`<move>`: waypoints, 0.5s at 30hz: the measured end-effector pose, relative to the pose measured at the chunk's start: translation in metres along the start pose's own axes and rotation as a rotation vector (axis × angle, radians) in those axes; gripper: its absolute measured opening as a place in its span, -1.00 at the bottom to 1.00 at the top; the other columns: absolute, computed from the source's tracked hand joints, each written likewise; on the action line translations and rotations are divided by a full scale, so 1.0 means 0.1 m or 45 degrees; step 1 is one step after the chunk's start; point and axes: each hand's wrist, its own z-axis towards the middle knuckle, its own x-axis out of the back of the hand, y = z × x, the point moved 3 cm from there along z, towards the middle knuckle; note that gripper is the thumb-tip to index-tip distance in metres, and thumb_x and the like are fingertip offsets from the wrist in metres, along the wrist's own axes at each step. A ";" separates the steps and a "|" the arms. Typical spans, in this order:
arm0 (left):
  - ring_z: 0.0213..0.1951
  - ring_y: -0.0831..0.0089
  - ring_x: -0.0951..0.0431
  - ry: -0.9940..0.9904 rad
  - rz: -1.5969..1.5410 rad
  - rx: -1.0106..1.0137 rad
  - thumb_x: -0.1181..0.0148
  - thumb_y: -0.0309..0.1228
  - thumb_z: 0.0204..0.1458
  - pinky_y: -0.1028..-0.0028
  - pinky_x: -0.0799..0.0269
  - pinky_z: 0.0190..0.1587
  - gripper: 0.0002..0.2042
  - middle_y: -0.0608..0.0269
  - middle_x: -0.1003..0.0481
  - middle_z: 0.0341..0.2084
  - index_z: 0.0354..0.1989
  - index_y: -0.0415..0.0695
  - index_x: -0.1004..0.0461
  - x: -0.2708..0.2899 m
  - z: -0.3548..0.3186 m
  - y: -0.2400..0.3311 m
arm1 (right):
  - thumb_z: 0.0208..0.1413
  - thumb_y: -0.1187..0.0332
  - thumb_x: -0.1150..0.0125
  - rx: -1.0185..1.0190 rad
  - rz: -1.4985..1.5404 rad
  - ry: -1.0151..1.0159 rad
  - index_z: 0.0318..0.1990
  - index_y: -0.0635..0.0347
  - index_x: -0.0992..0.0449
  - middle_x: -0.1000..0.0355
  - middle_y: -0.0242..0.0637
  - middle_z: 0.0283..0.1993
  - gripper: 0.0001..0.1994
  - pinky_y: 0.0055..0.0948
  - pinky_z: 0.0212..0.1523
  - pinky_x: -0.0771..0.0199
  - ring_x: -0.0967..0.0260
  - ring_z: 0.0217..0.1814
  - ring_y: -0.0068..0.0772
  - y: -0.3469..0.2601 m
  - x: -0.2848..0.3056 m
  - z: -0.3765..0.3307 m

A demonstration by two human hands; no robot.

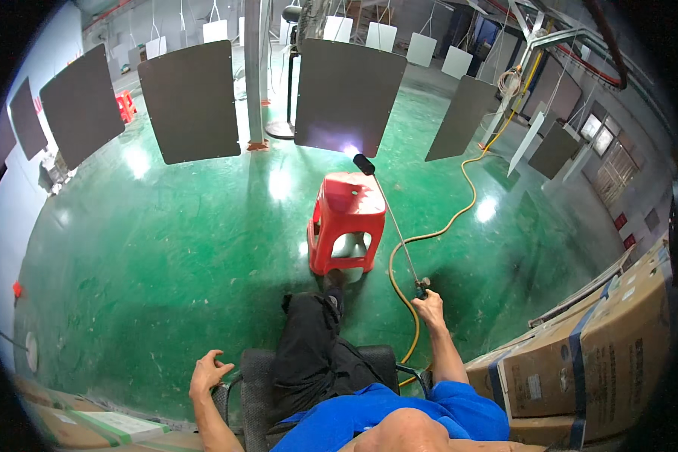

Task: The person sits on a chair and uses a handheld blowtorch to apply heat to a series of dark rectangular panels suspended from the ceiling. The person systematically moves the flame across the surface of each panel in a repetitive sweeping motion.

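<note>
Seated in a dark mesh chair [258,377] on a glossy green workshop floor [166,248], a person in a blue shirt grips the valve end of a long thin metal torch lance [395,226] in a closed right hand [432,307]. The lance angles up and away, and its black cylindrical head [364,164] hangs just above the far edge of a red plastic stool [346,222], beside a bright glow at the foot of a dark hanging rectangular panel [348,94].

The left hand [209,374] hovers empty by the chair arm, fingers loosely spread.

A yellow hose [459,215] loops across the floor from the lance's handle toward the far wall. It could snag on the chair and jerk the head off the panel, and the head sits close enough to the stool that, by my reading, a dip could scorch the plastic.

Stacked brown cardboard boxes [580,361] stand close on the right, near the hose.
</note>
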 end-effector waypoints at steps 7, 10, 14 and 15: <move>-0.48 0.43 -0.58 -0.008 -0.018 -0.054 -0.41 -0.30 -0.11 0.39 -0.55 -0.43 -0.41 0.15 -0.58 -0.39 0.13 -0.24 -0.40 0.01 0.00 0.02 | -0.29 0.26 -0.32 -0.014 0.241 0.130 -0.34 0.32 -0.54 -0.45 -0.29 -0.54 -0.66 -0.38 -0.36 -0.42 -0.38 -0.47 -0.46 0.15 0.21 -0.10; -0.49 0.43 -0.58 0.002 -0.037 -0.056 -0.41 -0.30 -0.12 0.39 -0.56 -0.43 -0.42 0.15 -0.58 -0.39 0.11 -0.25 -0.41 -0.01 0.01 -0.05 | -0.27 0.28 -0.32 0.065 0.335 0.193 -0.39 0.26 -0.52 -0.43 -0.37 -0.54 -0.72 -0.42 -0.42 -0.39 -0.36 -0.50 -0.50 0.04 0.27 -0.05; -0.49 0.45 -0.57 0.012 -0.043 -0.040 -0.42 -0.30 -0.13 0.38 -0.55 -0.43 -0.42 0.14 -0.58 -0.41 0.10 -0.26 -0.42 -0.05 0.07 -0.13 | -0.16 0.37 -0.34 0.178 0.508 0.251 -0.40 0.22 -0.49 -0.37 -0.46 -0.59 -0.82 -0.50 -0.63 -0.22 -0.24 -0.66 -0.61 0.06 0.25 0.17; -0.49 0.45 -0.57 0.009 -0.058 -0.034 -0.43 -0.30 -0.14 0.38 -0.54 -0.42 -0.41 0.14 -0.58 -0.41 0.10 -0.25 -0.42 -0.06 0.08 -0.15 | -0.10 0.41 -0.33 0.171 0.588 0.210 -0.38 0.20 -0.49 -0.34 -0.49 -0.61 -0.86 -0.55 -0.68 -0.15 -0.20 -0.69 -0.66 0.05 0.23 0.21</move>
